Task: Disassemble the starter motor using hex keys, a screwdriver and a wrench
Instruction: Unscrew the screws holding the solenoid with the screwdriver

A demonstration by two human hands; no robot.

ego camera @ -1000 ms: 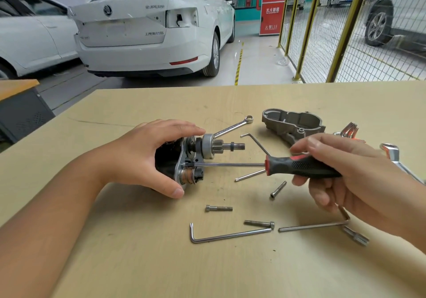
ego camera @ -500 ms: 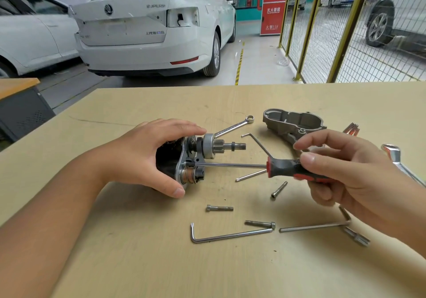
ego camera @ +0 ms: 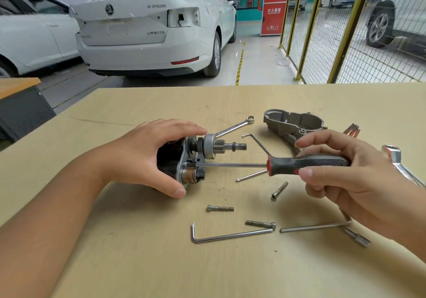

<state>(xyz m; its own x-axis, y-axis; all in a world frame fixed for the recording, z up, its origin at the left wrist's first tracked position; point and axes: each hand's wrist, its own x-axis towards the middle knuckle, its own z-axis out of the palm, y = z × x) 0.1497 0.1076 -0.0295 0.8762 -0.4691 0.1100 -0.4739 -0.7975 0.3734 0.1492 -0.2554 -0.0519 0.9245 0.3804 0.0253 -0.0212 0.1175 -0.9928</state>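
Fingers and thumb of the left hand are wrapped over the dark body of the starter motor, which is lying on its side on the wooden table, left of centre. Its pinion shaft is pointed to the right, clear of the hand. The tip of the screwdriver is set against the motor's end plate just below the shaft, and the steel shank is held level. Behind the shaft, a ring wrench is laid at a slant, and a thin hex key is partly hidden by the screwdriver. Loose bolts are scattered in front, beside a large hex key and a longer one. A grey cast housing is set farther back. The red-and-black handle is grasped by the right hand, fingers curled over it and thumb beneath. At the far right edge a chrome wrench is seen.
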